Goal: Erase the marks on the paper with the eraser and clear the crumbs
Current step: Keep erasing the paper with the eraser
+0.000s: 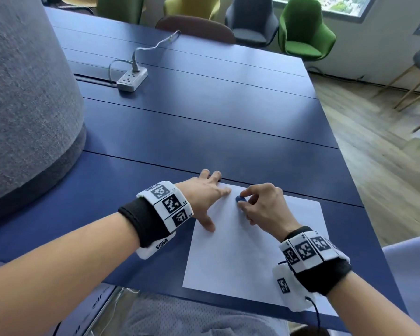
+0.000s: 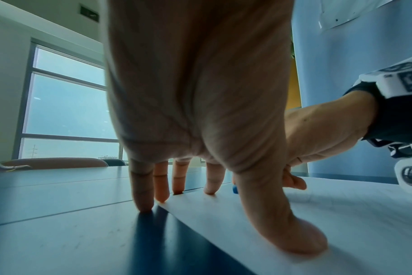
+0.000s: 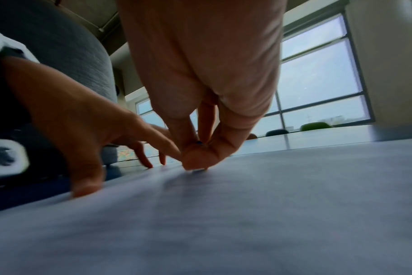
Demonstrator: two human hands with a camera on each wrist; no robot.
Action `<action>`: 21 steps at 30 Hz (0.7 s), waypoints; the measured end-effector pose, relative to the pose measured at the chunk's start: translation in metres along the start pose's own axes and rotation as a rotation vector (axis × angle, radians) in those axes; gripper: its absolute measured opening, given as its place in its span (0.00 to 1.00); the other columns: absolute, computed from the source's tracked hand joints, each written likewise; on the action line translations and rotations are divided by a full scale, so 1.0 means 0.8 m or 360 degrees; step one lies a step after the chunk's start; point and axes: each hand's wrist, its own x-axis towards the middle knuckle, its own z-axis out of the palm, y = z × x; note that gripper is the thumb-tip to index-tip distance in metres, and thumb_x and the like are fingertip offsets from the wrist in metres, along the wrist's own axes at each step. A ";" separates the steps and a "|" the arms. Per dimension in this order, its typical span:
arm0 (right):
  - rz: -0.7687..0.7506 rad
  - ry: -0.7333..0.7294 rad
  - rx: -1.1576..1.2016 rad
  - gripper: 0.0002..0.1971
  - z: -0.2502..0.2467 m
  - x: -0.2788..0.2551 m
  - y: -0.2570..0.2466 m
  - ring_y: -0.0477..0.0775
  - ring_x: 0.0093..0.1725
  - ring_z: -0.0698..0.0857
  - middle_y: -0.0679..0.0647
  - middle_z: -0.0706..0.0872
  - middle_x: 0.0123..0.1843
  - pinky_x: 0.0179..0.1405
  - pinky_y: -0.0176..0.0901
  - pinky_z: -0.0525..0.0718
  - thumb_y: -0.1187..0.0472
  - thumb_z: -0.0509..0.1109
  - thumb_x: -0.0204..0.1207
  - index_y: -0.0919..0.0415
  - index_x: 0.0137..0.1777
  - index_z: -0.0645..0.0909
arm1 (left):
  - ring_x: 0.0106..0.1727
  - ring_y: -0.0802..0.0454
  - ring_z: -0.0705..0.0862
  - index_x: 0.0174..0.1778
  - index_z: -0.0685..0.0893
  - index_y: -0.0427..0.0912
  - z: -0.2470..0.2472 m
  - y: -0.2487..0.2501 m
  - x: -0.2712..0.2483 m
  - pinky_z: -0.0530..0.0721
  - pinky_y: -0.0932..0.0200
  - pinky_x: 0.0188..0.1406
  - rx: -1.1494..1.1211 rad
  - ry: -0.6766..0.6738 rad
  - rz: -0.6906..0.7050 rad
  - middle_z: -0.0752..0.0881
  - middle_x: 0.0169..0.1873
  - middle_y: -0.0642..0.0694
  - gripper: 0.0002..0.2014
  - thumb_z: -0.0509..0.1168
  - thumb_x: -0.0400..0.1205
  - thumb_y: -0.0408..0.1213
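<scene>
Pinched in the right hand [image 1: 264, 207], between thumb and fingertips: a small blue eraser [image 1: 240, 198], pressed down on the far left part of the white paper [image 1: 240, 251]. Just beside it, fingers spread flat, the left hand [image 1: 204, 197], thumb and forefinger on the sheet, other fingertips on the blue counter [image 1: 204, 112] past the paper's edge. Marks and crumbs probably too faint to make out here. Farther back, a white power strip [image 1: 132, 79].

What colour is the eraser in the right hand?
Blue. The eraser, pinched by the right hand, shows best in the head view.
</scene>
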 end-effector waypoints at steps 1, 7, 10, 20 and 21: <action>-0.0022 -0.0022 -0.0022 0.05 0.000 0.001 -0.002 0.53 0.19 0.83 0.56 0.86 0.26 0.22 0.35 0.83 0.64 0.73 0.73 0.62 0.46 0.88 | 0.70 0.40 0.62 0.82 0.60 0.50 0.000 -0.001 0.000 0.76 0.44 0.66 0.0000 0.0005 0.0007 0.60 0.75 0.41 0.50 0.79 0.69 0.57; -0.0002 0.0049 0.0026 0.04 -0.002 0.007 -0.001 0.51 0.17 0.83 0.55 0.85 0.23 0.19 0.38 0.82 0.66 0.72 0.72 0.64 0.43 0.89 | 0.68 0.41 0.63 0.80 0.63 0.51 0.000 -0.005 -0.001 0.76 0.44 0.66 -0.0015 0.0030 0.0019 0.62 0.73 0.41 0.49 0.79 0.67 0.59; -0.0112 -0.0099 -0.0036 0.04 0.012 -0.010 -0.011 0.45 0.16 0.80 0.51 0.84 0.23 0.20 0.33 0.79 0.64 0.73 0.72 0.60 0.42 0.89 | 0.68 0.42 0.62 0.81 0.62 0.52 0.001 -0.007 -0.001 0.74 0.45 0.68 -0.0025 0.0020 0.0031 0.61 0.74 0.42 0.50 0.79 0.67 0.59; -0.0085 -0.0099 0.0015 0.03 0.007 -0.008 -0.010 0.54 0.17 0.82 0.54 0.85 0.24 0.16 0.34 0.79 0.65 0.73 0.72 0.61 0.42 0.89 | 0.72 0.41 0.60 0.85 0.55 0.54 0.000 -0.007 -0.002 0.72 0.44 0.71 0.0026 -0.0022 0.0033 0.57 0.78 0.43 0.55 0.79 0.66 0.61; -0.0044 -0.0041 0.0037 0.03 0.000 -0.001 -0.004 0.53 0.17 0.82 0.55 0.85 0.24 0.17 0.34 0.79 0.65 0.74 0.72 0.62 0.42 0.89 | 0.72 0.41 0.60 0.85 0.55 0.54 0.000 -0.006 -0.002 0.72 0.44 0.71 0.0027 -0.0027 0.0027 0.57 0.78 0.42 0.55 0.79 0.67 0.60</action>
